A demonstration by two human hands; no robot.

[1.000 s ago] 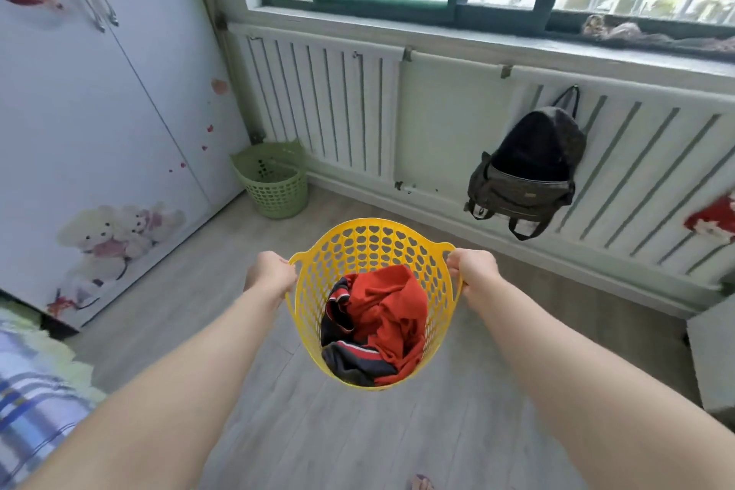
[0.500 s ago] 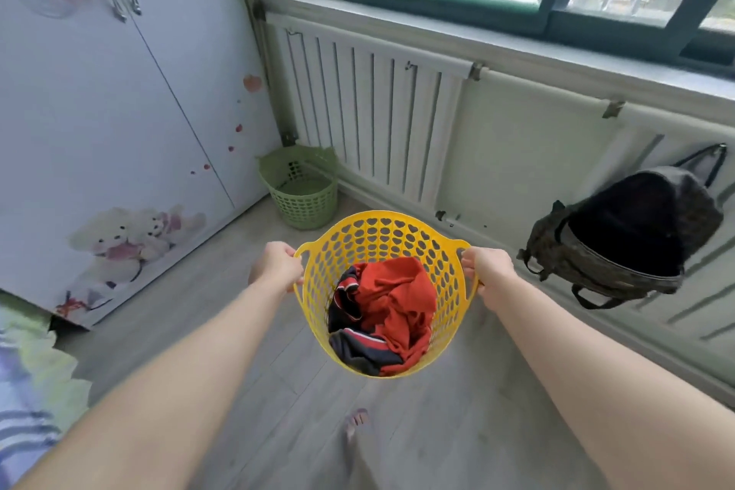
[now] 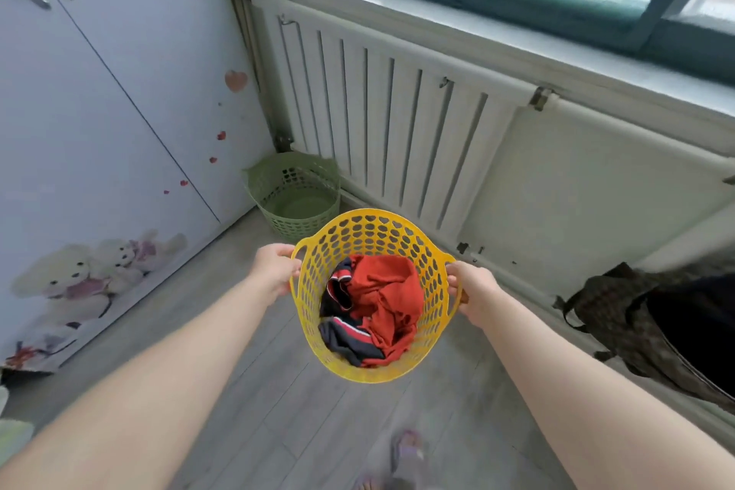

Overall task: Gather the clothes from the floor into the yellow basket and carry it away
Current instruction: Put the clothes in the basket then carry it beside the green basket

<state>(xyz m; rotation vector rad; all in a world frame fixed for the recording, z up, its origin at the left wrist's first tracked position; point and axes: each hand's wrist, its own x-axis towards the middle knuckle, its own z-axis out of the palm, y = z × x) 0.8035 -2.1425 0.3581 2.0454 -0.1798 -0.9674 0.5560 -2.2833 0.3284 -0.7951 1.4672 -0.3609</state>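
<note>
Floor [image 3: 254, 390] of grey planks carries the scene; no loose clothes show on the visible stretch of it. White wardrobe [image 3: 99, 123] with bear stickers fills the left side, radiator [image 3: 382, 123] runs under the window along the far wall. Compared with a second ago the view has swung left and closed in on the wardrobe-radiator corner: the backpack [image 3: 620, 322], then hanging centre-right on the radiator cover, now sits at the right edge of the view, and the green basket [image 3: 294, 191] standing on the floor in that corner looms larger, just beyond the load. Yellow basket [image 3: 397, 231] is held off the floor, out in front of the body at arm's length, mouth tilted toward the camera, its far rim overlapping the green basket in the view though they look apart. Inside lie the clothes [image 3: 382, 302]: a crumpled red garment on top, a dark piece with red and white stripes below it. Left hand [image 3: 274, 270] is wrapped round the left handle, right hand [image 3: 473, 294] round the right handle, both fists closed on the basket as before. A slippered foot [image 3: 405, 450] shows blurred at the bottom edge, mid-step by the look of it. Judgement: gathering is done, the carry is under way, heading toward that corner; what remains is reaching wherever the basket gets put.
</note>
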